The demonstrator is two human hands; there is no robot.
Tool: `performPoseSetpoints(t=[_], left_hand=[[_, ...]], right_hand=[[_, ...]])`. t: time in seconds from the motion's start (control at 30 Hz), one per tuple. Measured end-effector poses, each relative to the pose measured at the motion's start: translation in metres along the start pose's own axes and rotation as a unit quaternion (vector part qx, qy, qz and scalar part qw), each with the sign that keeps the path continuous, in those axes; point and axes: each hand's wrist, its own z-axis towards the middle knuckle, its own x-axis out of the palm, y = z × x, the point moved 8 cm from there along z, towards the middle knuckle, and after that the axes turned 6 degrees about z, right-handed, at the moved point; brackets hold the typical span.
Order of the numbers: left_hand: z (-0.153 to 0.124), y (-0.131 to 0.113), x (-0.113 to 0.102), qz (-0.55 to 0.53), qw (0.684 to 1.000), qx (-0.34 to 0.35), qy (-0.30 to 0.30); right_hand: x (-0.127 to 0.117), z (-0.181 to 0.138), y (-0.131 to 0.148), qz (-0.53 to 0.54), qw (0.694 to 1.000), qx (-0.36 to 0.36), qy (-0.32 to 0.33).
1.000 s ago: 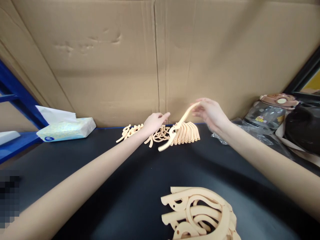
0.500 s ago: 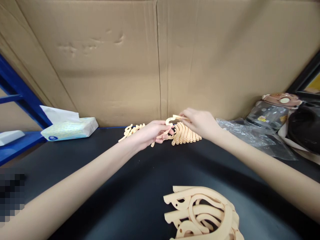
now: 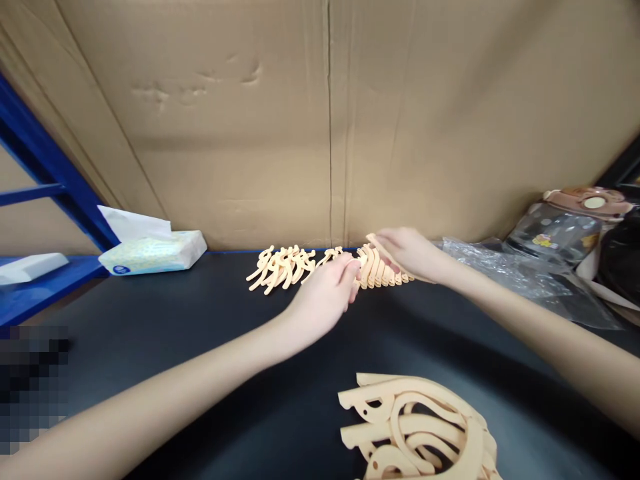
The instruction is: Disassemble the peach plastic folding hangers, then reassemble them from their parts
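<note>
A row of cream plastic hangers (image 3: 376, 270) lies on the black table (image 3: 200, 347) against the cardboard wall. My right hand (image 3: 407, 252) rests on the row's right end, fingers closed round the top hanger. My left hand (image 3: 326, 297) reaches to the row's left end, fingers curled and touching it; what is under them is hidden. A loose bunch of hanger hooks (image 3: 280, 265) lies just to the left. A second pile of cream hangers (image 3: 420, 430) sits near the front edge.
A tissue pack (image 3: 153, 245) lies at the back left beside a blue shelf frame (image 3: 45, 187). Crumpled clear plastic (image 3: 505, 273), a lidded clear jar (image 3: 565, 227) and a dark bag (image 3: 620, 257) crowd the right. A cardboard wall (image 3: 320, 120) closes the back.
My right hand has lowered the lifted hanger onto the row. My left hand has slid right to the row's left end. The view has shifted slightly.
</note>
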Motion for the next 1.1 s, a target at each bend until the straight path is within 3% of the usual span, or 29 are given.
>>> performPoseSetpoints(t=[0.13, 0.3, 0.4, 0.5, 0.57, 0.67, 0.77, 0.83, 0.9, 0.97, 1.03, 1.1], left_hand=[[0.022, 0.018, -0.058, 0.072, 0.995, -0.049, -0.048], [0.040, 0.062, -0.138, 0.138, 0.976, -0.131, -0.110], [0.038, 0.091, -0.164, 0.169, 0.962, -0.162, -0.143], [0.036, 0.117, -0.170, 0.203, 0.951, -0.175, -0.152], [0.036, 0.129, -0.169, 0.230, 0.946, -0.172, -0.151], [0.034, 0.131, -0.168, 0.277, 0.933, -0.160, -0.166], [0.025, 0.107, -0.166, 0.324, 0.911, -0.125, -0.223], [0.017, 0.081, -0.152, 0.339, 0.910, -0.078, -0.224], [0.008, 0.049, -0.120, 0.335, 0.929, 0.000, -0.158], [-0.008, 0.023, -0.076, 0.295, 0.954, 0.046, -0.025], [-0.033, 0.002, -0.031, 0.264, 0.953, 0.079, 0.124], [-0.057, -0.012, -0.003, 0.268, 0.937, 0.095, 0.202]], right_hand=[[-0.033, 0.006, -0.027, 0.034, 0.993, 0.058, -0.099], [-0.061, -0.002, -0.019, -0.051, 0.981, 0.000, -0.185], [-0.058, -0.018, -0.012, -0.193, 0.956, -0.067, -0.209], [-0.033, -0.036, -0.009, -0.340, 0.907, -0.177, -0.173], [-0.020, -0.046, -0.015, -0.384, 0.882, -0.214, -0.168], [-0.006, -0.052, -0.028, -0.389, 0.883, -0.216, -0.149], [0.001, -0.051, -0.039, -0.354, 0.913, -0.175, -0.105], [0.003, -0.050, -0.043, -0.320, 0.933, -0.141, -0.081], [0.004, -0.050, -0.044, -0.289, 0.947, -0.120, -0.068], [0.006, -0.051, -0.043, -0.264, 0.956, -0.114, -0.060], [0.008, -0.051, -0.044, -0.249, 0.961, -0.113, -0.049], [0.009, -0.051, -0.044, -0.245, 0.962, -0.113, -0.045]])
